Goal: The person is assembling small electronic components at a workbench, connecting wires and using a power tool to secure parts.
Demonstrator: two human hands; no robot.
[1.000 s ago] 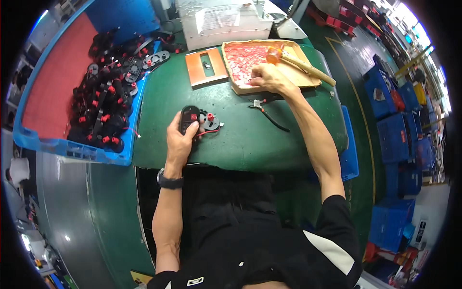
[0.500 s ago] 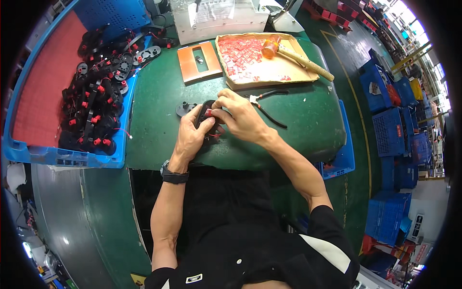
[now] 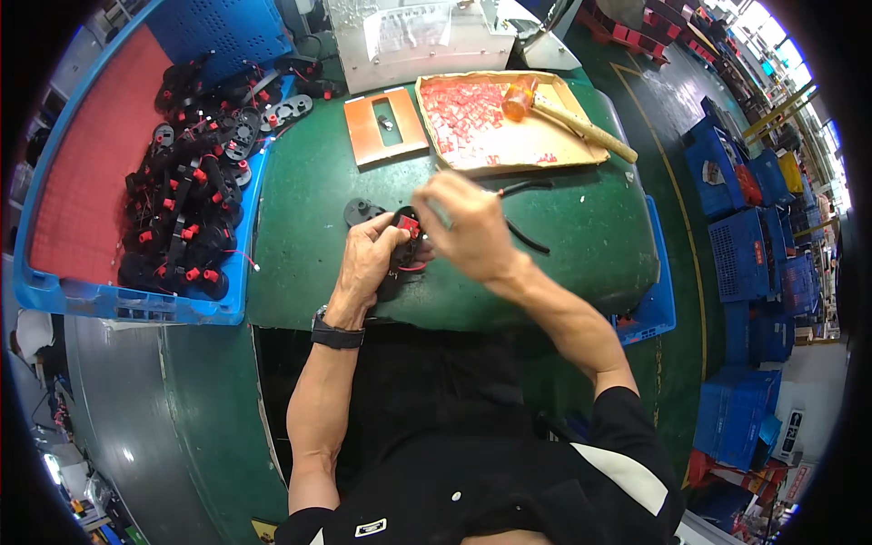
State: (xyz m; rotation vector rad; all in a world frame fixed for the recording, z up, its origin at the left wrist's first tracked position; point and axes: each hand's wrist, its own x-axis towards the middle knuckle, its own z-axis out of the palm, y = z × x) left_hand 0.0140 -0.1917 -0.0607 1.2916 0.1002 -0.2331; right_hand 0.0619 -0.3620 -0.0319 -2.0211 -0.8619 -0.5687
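Green tabletop (image 3: 590, 259), bare near right | blue crate (image 3: 163, 306) along left edge | red-patched black part (image 3: 411, 224), near side, pinched in left hand (image 3: 361, 263) | right hand (image 3: 470, 225) half-curled, contents unclear, now lifted off

Left hand (image 3: 365, 258) gripping; right hand (image 3: 470, 225) loosely curled.

I count two bare hands (image 3: 365, 259) (image 3: 472, 225), one wristwatch (image 3: 337, 337), one held black housing (image 3: 405, 249), one mallet (image 3: 568, 119), one cardboard tray (image 3: 527, 142), one pair of pliers (image 3: 529, 240).
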